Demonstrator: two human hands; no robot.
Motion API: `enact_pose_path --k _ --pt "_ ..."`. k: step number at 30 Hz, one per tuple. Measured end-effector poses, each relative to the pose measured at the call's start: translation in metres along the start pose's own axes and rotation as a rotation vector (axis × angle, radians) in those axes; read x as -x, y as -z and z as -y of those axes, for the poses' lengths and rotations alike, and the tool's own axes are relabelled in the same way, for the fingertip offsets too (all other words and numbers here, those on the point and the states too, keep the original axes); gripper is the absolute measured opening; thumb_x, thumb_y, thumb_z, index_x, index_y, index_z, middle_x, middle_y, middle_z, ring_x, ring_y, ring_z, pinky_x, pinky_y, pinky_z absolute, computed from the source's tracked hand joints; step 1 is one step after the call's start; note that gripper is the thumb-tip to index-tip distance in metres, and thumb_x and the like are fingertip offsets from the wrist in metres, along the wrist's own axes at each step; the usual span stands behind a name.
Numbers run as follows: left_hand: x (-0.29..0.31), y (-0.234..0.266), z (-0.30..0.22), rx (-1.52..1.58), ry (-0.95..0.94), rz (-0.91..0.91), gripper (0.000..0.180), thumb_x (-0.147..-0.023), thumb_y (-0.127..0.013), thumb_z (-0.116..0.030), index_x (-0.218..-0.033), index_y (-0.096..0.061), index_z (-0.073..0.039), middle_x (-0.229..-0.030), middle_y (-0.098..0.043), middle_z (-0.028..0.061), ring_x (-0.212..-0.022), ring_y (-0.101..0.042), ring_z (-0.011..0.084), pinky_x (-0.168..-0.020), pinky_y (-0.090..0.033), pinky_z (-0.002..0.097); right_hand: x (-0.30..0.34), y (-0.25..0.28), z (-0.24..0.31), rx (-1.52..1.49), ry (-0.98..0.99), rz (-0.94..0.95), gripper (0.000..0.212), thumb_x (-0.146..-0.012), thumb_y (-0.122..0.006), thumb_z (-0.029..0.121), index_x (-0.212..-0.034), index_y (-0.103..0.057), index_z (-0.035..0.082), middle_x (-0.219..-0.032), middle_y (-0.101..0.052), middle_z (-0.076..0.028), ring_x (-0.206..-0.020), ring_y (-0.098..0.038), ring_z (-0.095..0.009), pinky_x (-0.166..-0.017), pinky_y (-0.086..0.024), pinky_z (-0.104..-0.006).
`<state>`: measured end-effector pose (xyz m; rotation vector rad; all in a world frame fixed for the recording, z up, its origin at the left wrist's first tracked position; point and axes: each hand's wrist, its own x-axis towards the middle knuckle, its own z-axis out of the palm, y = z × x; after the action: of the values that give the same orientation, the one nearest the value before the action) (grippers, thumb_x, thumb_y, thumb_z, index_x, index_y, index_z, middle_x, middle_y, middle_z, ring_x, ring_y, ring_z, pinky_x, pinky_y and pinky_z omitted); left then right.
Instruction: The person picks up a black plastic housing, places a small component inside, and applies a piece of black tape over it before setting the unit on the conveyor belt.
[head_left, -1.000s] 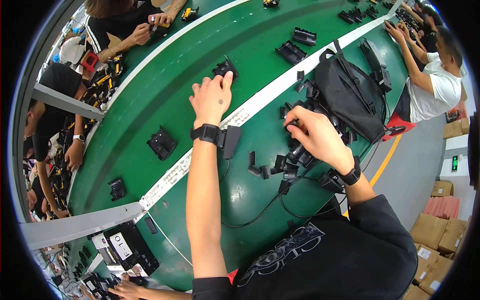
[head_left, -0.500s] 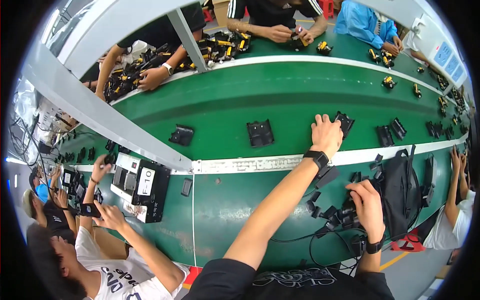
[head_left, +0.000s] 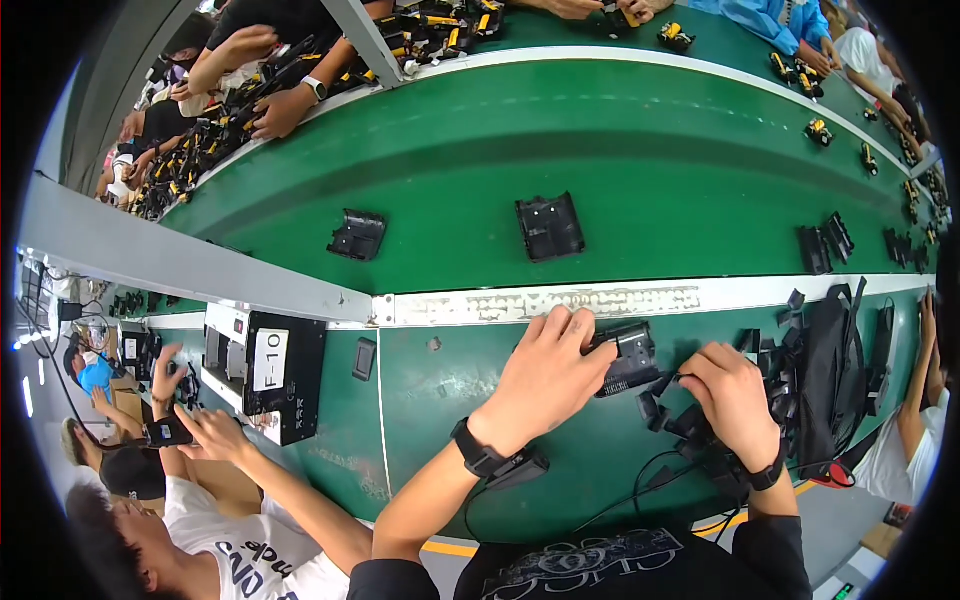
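Observation:
My left hand (head_left: 545, 375) is closed on a black plastic housing (head_left: 632, 358), a curved shell held just over the near green worktop. Beside it, my right hand (head_left: 735, 395) has thumb and forefinger pinched on a small black plastic piece (head_left: 661, 384), close to the housing's lower right corner. Whether the piece touches the housing cannot be made out. Under and around my right hand lies a loose heap of small black plastic pieces (head_left: 690, 424), partly hidden by it. On the belt ahead sit two similar shells, a middle housing (head_left: 551, 228) and a left housing (head_left: 358, 235).
A green conveyor belt (head_left: 440, 160) runs past a white metal rail (head_left: 440, 308). Further right are more black housings (head_left: 826, 243) and a black bag (head_left: 832, 380). A black-and-white machine (head_left: 300, 375) stands left, below a grey metal beam (head_left: 250, 275). Cables cross the worktop; co-workers sit around.
My left hand has brought a housing from the belt back over the rail to the worktop. My right hand stays by the heap, now pinching a small piece. The view has shifted.

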<state>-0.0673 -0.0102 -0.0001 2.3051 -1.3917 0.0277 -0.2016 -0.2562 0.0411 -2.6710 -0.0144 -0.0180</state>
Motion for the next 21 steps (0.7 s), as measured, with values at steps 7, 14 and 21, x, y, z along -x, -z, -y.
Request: enact_pose_path --k 7,14,21 --pt "-0.007 -0.002 0.007 0.177 0.002 -0.022 0.011 -0.088 -0.08 -0.02 -0.097 -0.075 -0.016 -0.102 -0.053 0.0055 -0.098 -0.053 0.0306 -0.085 -0.05 0.0444 -0.026 0.003 0.011 -0.007 0.11 -0.158 0.012 -0.09 -0.077 0.006 -0.101 -0.072 0.003 -0.1 -0.069 -0.011 -0.093 -0.067 -0.036 -0.082 -0.055 -0.0446" --pt "-0.011 0.002 0.012 0.195 0.089 0.009 0.014 -0.089 -0.081 -0.022 -0.103 -0.081 -0.018 -0.113 -0.06 0.002 -0.104 -0.056 0.0301 -0.091 -0.051 0.0439 -0.045 -0.007 0.02 0.067 0.23 -0.05 0.015 -0.088 -0.079 0.008 -0.101 -0.07 0.006 -0.101 -0.065 -0.006 -0.094 -0.066 -0.03 -0.08 -0.056 -0.0425" --pt "-0.003 -0.004 0.009 0.205 0.112 0.019 0.014 -0.09 -0.082 -0.022 -0.103 -0.081 -0.018 -0.115 -0.061 0.0006 -0.108 -0.056 0.0293 -0.092 -0.051 0.043 -0.038 -0.009 0.026 0.151 0.257 -0.009 0.017 -0.086 -0.079 0.006 -0.099 -0.069 0.006 -0.098 -0.062 -0.005 -0.09 -0.064 -0.029 -0.078 -0.056 -0.0423"
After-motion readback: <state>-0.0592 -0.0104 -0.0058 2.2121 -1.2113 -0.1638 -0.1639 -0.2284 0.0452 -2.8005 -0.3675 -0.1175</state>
